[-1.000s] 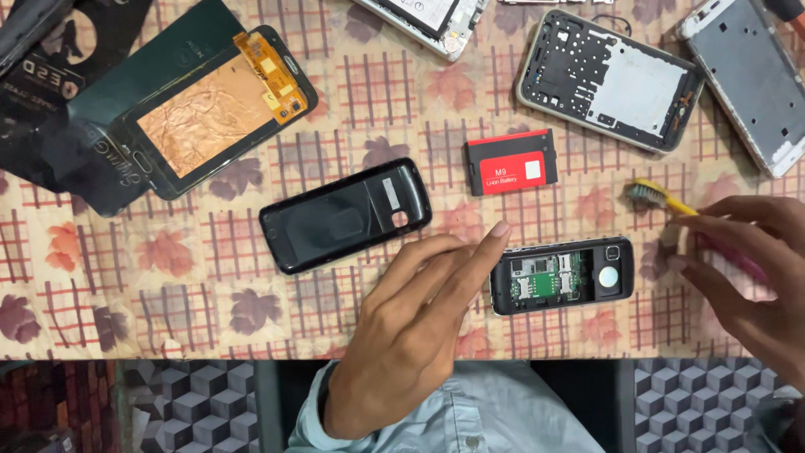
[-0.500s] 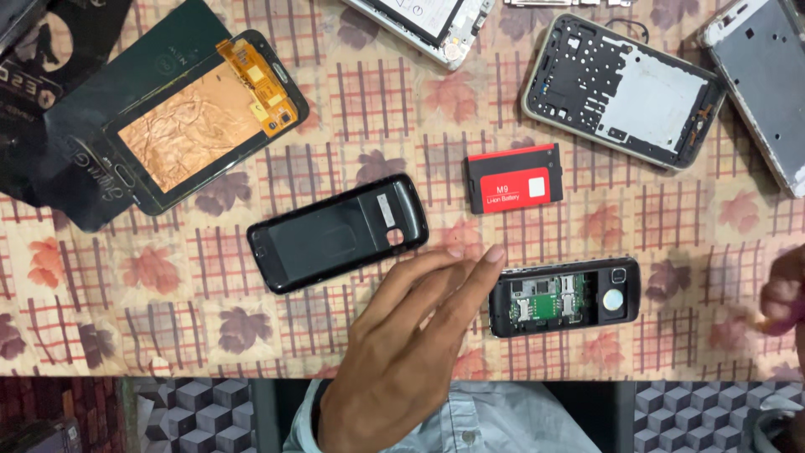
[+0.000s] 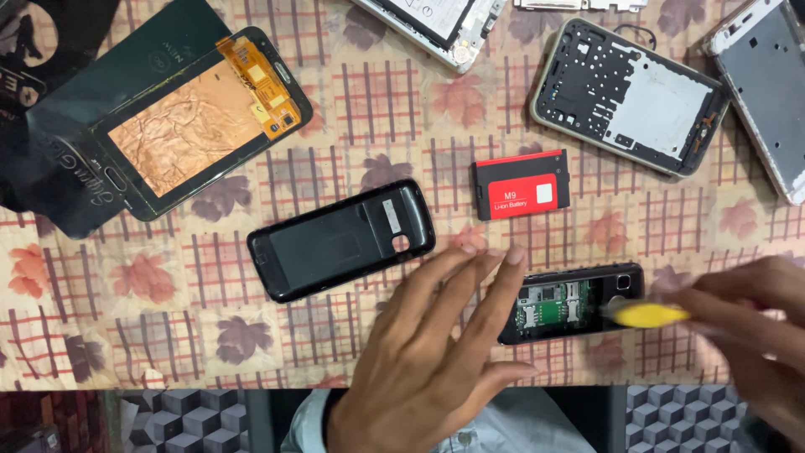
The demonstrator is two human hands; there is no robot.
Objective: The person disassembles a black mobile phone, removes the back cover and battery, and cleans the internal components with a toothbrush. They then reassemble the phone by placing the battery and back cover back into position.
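A small black phone (image 3: 574, 304) lies open on its face near the table's front edge, its green circuit board showing. My left hand (image 3: 436, 352) rests flat beside its left end, fingers spread, fingertips touching the phone. My right hand (image 3: 750, 331) comes in from the right, shut on a yellow tool (image 3: 646, 315) whose tip hovers over the phone's right end. The phone's black back cover (image 3: 340, 239) lies to the left. A red and black battery (image 3: 521, 184) lies just behind the phone.
A phone screen panel with a copper back (image 3: 193, 126) rests on a dark box at far left. A stripped phone frame (image 3: 629, 94) and other phone parts (image 3: 763, 101) lie along the back. The patterned tablecloth (image 3: 126, 294) ends at the front edge.
My right hand went out of view to the right, then came back with the yellow tool over the phone's right end. My left hand stayed beside the phone.
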